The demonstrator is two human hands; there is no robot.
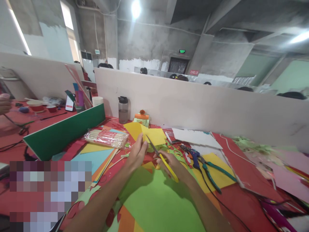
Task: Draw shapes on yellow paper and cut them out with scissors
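My left hand (138, 151) pinches a sheet of yellow paper (154, 135) near its lower edge. The paper is held up and bent, with one part fanning out to the left. In my right hand (170, 162) is a pair of scissors with yellow handles (166, 166); the fingers are closed round the handles. The dark blades point up and left, their tips against the yellow paper beside my left thumb. Below both hands lies a large green sheet (164, 199), with orange paper (126, 219) at its lower left.
A pack of wooden sticks (106, 138) lies left, by a green board (67, 132). A water bottle (123, 109) stands against the white partition (193, 103). To the right are a blue glue gun (195, 158), teal-handled pliers (212, 172) and paper scraps. Another person's hand (4, 103) shows far left.
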